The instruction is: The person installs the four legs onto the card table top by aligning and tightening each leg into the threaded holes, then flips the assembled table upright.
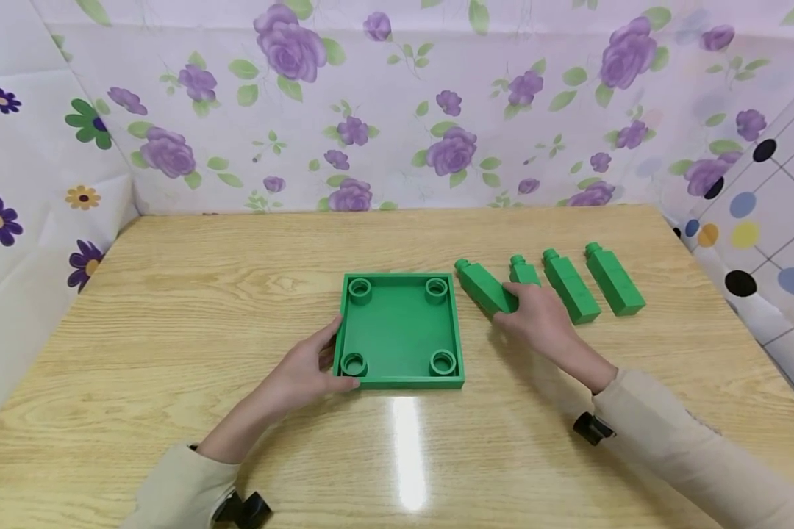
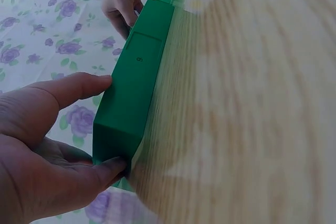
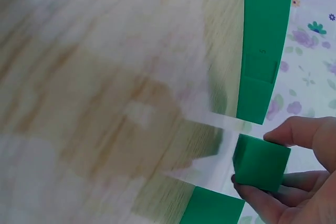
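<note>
A shallow green square panel (image 1: pixel 400 323) lies on the table with its raised rim up and a round threaded socket in each corner. My left hand (image 1: pixel 304 375) grips its near left corner, thumb on the front rim and fingers along the left side. In the left wrist view, fingertips (image 2: pixel 113 166) press the panel's side wall (image 2: pixel 131 77). Right of the panel, my right hand (image 1: pixel 539 319) pinches a green square leg (image 1: pixel 481 285) with a screw-like knob pointing away. Its flat end (image 3: pixel 262 165) shows between thumb and fingers in the right wrist view.
Three more green legs lie on the wooden table (image 1: pixel 238 279): one partly hidden behind my right hand (image 1: pixel 523 270), another beside it (image 1: pixel 571 286), and the last farthest right (image 1: pixel 615 281). A flowered cloth (image 1: pixel 397 110) hangs along the back edge, with patterned sheets at both sides.
</note>
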Tool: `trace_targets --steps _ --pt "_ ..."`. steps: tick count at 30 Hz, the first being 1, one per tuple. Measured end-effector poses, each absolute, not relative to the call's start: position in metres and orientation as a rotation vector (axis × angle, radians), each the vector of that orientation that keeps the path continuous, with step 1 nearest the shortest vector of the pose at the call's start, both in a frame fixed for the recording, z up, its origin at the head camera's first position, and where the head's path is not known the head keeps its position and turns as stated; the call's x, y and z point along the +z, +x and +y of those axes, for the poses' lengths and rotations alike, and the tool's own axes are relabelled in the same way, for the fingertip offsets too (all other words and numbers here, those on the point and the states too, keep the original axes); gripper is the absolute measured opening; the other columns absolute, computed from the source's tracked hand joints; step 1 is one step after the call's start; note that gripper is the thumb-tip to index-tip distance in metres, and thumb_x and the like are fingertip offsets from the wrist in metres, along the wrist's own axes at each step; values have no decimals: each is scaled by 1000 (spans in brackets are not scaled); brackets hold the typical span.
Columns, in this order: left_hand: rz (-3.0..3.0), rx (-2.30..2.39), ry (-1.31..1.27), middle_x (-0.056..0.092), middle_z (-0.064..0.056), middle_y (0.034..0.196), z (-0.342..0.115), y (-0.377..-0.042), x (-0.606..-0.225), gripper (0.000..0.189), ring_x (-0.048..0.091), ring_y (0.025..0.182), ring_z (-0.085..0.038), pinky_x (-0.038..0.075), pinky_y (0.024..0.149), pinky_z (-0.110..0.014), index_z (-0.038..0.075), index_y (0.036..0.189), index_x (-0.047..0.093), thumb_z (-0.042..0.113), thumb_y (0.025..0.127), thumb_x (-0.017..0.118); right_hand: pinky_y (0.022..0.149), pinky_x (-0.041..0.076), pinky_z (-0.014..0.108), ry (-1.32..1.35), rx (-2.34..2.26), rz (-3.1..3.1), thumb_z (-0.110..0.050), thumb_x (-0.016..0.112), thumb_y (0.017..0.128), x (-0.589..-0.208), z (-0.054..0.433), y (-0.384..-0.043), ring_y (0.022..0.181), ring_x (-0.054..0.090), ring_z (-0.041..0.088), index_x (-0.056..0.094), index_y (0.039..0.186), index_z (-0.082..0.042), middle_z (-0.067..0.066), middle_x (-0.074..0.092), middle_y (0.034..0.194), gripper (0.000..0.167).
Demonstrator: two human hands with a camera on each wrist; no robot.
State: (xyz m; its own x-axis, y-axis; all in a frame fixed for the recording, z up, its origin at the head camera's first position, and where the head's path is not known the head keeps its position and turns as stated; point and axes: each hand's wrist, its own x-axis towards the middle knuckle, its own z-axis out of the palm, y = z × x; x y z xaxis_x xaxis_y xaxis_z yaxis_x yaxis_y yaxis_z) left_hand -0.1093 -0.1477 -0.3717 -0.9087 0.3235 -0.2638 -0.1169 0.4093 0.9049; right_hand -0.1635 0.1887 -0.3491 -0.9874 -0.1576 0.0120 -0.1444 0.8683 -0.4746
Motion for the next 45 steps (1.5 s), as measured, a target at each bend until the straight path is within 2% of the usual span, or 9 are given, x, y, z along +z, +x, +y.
trace_targets --steps 3,8,11,13,16,23,28,35,45 --pt "2257 1523 184 24 -23 154 -149 -108 -373 103 29 138 -36 33 109 -45 3 155 9 6 79 79 53 38 26 -239 -853 3032 -8 67 81 -349 190 -162 54 44 16 55 129 12 27 67 88 53" --pt "2257 1533 203 25 -24 153 -150 -106 -374 102 30 138 -37 34 109 -46 2 154 10 6 79 79 47 34 27 -213 -987 3028 -12 67 86 -344 192 -162 45 41 15 56 132 6 13 59 59 50" --pt "2256 1543 207 26 -25 152 -151 -106 -374 102 31 137 -37 33 109 -47 1 154 10 5 79 78 49 41 29 -183 -1088 3005 -13 68 88 -340 193 -163 54 54 21 56 134 4 19 67 75 50" --pt "2254 1551 212 27 -25 151 -151 -106 -374 102 31 137 -38 33 109 -47 1 154 10 5 78 78 58 49 31 -154 -1179 2969 -14 68 89 -338 193 -165 73 64 28 55 135 2 24 68 98 50" --pt "2253 1556 218 27 -25 151 -152 -106 -374 102 31 137 -38 32 109 -47 1 154 10 5 79 78 74 53 35 -103 -1360 2864 -15 69 90 -333 195 -169 102 61 31 54 138 -2 22 60 124 51" --pt "2245 1565 204 28 -25 151 -153 -106 -374 101 31 137 -37 33 109 -46 2 154 10 4 78 78 88 47 33 -67 -1783 2609 -22 70 90 -321 188 -176 115 53 21 55 135 -7 9 63 119 50" --pt "2243 1564 194 26 -24 153 -153 -107 -373 102 30 138 -36 32 110 -45 3 155 10 4 79 77 83 45 29 -74 -2029 2445 -21 74 87 -313 176 -183 101 52 13 57 129 -8 -4 62 101 47" --pt "2251 1557 205 25 -25 153 -152 -108 -373 101 30 138 -37 35 108 -45 2 154 10 5 79 78 106 38 35 -76 -2234 2276 -13 71 89 -305 152 -195 130 43 19 48 136 -1 14 51 137 53" --pt "2232 1582 217 24 -22 154 -151 -108 -377 100 30 138 -35 35 108 -43 2 154 10 4 80 77 98 46 30 -244 -2412 2204 -7 66 92 -302 115 -214 102 59 15 54 134 3 3 63 109 45"
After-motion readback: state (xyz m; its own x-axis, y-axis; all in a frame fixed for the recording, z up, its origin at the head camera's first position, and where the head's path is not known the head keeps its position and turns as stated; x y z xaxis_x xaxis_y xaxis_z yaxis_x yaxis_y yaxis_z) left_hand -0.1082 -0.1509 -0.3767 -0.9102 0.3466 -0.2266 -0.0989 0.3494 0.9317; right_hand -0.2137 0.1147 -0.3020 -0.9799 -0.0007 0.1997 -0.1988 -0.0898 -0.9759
